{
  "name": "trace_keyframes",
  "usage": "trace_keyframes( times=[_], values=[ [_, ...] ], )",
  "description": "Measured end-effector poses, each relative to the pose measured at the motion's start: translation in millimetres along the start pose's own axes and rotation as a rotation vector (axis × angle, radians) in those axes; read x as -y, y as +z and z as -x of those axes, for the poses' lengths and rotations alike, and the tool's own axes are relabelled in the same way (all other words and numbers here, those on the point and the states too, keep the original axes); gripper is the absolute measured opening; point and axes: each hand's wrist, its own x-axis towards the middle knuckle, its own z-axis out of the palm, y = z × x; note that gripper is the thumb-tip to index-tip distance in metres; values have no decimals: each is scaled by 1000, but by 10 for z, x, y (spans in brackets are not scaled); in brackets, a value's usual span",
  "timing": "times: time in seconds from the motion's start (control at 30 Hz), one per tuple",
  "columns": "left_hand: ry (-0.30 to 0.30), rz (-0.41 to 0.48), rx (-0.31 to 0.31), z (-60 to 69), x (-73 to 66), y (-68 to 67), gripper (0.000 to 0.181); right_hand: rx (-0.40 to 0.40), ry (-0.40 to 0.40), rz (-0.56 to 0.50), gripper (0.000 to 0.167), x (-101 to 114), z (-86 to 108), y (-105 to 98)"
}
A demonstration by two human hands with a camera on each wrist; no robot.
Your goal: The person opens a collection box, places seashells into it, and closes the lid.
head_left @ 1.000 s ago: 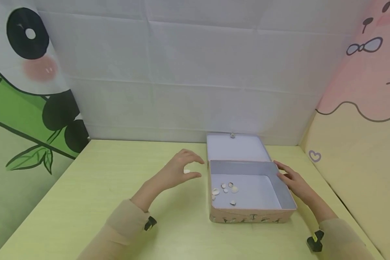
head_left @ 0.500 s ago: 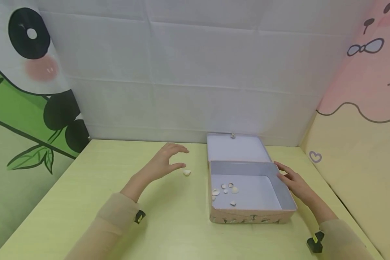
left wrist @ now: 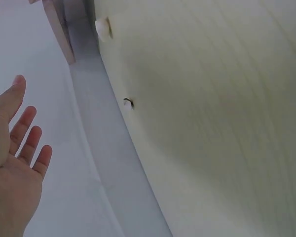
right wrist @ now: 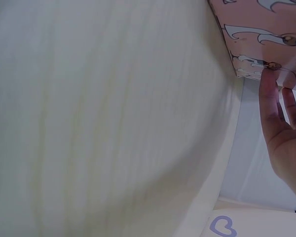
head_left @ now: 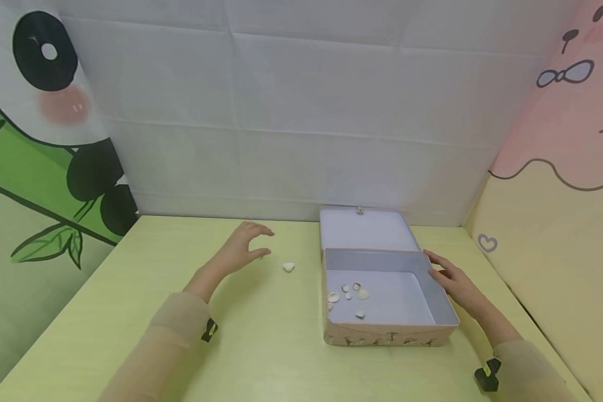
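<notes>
Fingers of your left hand (head_left: 235, 251) are hanging relaxed, gripping nothing; a small shell (left wrist: 128, 103) is sitting nearest, almost hidden by the thumb, a bigger white shell (head_left: 288, 267) lying farther right on the surface (head_left: 276, 340), axes unreadable; your right hand (head_left: 456, 286) is resting uncurled against the box (head_left: 369, 335)

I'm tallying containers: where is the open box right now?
In the head view, the box sits right of centre on the table, the right hand touching its right side.

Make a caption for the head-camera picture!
Right hand touches open pink rectangular box of small pale shells; left hand hovers nearby.
</notes>
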Motion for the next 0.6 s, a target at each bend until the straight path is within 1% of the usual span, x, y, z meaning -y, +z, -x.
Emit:
trace_keyframes(
  times=[0.17, 0.27, 0.47, 0.6],
  values=[
    [-38, -13, 20, -13, 120, 42, 38, -2, 1, 4, 54, 7, 6, -9],
    [-76, -21, 39, -36, 210, 71, 37, -2, 4, -2, 54, 9, 7, -16],
    [-154, -31, 116, -73, 387, 123, 36, 6, -1, -34, 56, 8, 6, -11],
    [-175, -57, 178, -95, 475, 157, 33, 8, -3, -33, 55, 8, 15, -3]
  ],
)
